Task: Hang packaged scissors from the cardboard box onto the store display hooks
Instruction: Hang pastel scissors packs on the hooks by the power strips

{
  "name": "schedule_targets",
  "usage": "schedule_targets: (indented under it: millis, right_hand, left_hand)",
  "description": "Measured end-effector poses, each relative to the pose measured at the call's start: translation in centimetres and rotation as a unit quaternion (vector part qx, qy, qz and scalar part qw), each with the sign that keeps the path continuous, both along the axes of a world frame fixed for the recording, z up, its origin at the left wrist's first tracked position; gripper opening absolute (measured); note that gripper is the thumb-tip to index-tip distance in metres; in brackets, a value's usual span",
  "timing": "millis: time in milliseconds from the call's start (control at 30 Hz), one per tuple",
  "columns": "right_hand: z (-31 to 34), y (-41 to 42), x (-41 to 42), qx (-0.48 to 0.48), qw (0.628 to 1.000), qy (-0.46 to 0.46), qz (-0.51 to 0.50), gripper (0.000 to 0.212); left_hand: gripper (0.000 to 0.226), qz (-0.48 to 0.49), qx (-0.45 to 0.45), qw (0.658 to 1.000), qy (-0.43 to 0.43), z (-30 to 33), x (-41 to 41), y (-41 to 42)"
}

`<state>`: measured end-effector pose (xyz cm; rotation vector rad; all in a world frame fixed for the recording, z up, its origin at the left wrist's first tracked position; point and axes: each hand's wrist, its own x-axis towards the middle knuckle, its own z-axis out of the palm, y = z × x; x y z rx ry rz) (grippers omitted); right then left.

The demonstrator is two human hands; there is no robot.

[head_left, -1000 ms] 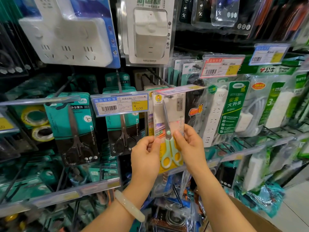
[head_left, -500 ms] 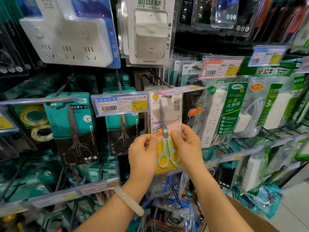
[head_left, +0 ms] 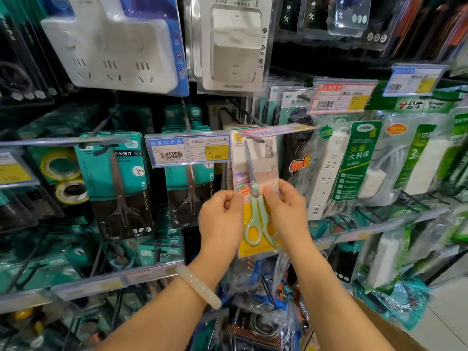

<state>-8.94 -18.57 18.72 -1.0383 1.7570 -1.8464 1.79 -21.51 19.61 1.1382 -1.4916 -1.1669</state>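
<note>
While both our left hand and right hand pinch the scissors pack by its edges, it seems threaded on the hook; next, slide it back, let go.

Count of items on display

Two hands: left hand and right hand. One green-handled scissors pack in front; further packs behind it cannot be counted. Two black scissors packs face forward. Two tape rolls. One bracelet. One cardboard box.
</note>
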Motion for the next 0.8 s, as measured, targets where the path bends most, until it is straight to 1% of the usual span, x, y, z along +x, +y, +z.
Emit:
schedule_targets:
  millis: [67, 133, 167, 233, 267, 333, 400, 433, 500, 567, 633, 700, 800]
  right_hand:
    - [0.4, -0.6, -0.1, 0.012, 1.000, 0.012, -0.018, 0.020]
    - [0.4, -1.4, -0.2, 0.039, 0.998, 0.037, -0.032, 0.012]
    - [0.3, -1.8, -0.2, 0.055, 0.996, 0.056, -0.040, 0.015]
    - [0.2, -2.5, -0.4, 0.086, 0.990, 0.091, -0.060, 0.029]
    - [0.2, -2.7, -0.6, 0.097, 0.987, 0.107, -0.065, 0.030]
    - [0.3, -3.0, -0.6, 0.122, 0.981, 0.135, -0.065, 0.026]
    - [-0.1, -3.2, -0.7, 0.147, 0.972, 0.170, -0.061, 0.024]
    - [-0.4, -3.3, -0.7, 0.156, 0.967, 0.191, -0.064, 0.025]
    - [-1.2, -3.2, -0.6, 0.180, 0.954, 0.230, -0.063, 0.033]
    - [-1.8, -2.5, -0.2, 0.205, 0.943, 0.258, -0.056, 0.044]
    - [-2.2, -1.4, 0.3, 0.210, 0.936, 0.279, -0.051, 0.045]
    - [-2.9, -0.4, 0.6, 0.216, 0.926, 0.304, -0.050, 0.039]
    - [-4.0, 1.3, 1.0, 0.258, 0.908, 0.330, -0.033, 0.035]
  left_hand:
    - [0.021, 0.007, -0.015, 1.000, -0.010, 0.2, -0.2, -0.5]
    - [0.021, 0.015, -0.035, 0.999, -0.031, 0.2, -0.4, -1.0]
    - [0.021, 0.017, -0.045, 0.998, -0.046, 0.1, -0.4, -1.3]
    - [0.021, 0.018, -0.065, 0.994, -0.083, -0.1, -0.6, -1.8]
    - [0.020, 0.011, -0.070, 0.992, -0.104, -0.1, -0.7, -2.0]
    - [0.022, -0.014, -0.069, 0.986, -0.152, 0.1, -0.8, -2.1]
    - [0.030, -0.044, -0.066, 0.979, -0.190, 0.1, -0.9, -1.9]
    - [0.040, -0.061, -0.063, 0.974, -0.208, -0.1, -0.8, -1.8]
    - [0.063, -0.088, -0.055, 0.963, -0.248, -0.6, -0.6, -1.3]
    - [0.075, -0.102, -0.065, 0.952, -0.280, -1.4, -0.1, -0.5]
    - [0.079, -0.114, -0.097, 0.938, -0.312, -2.3, 0.4, 0.5]
    - [0.080, -0.133, -0.133, 0.918, -0.348, -3.0, 0.7, 1.5]
    - [0.076, -0.176, -0.187, 0.873, -0.414, -4.1, 0.8, 2.4]
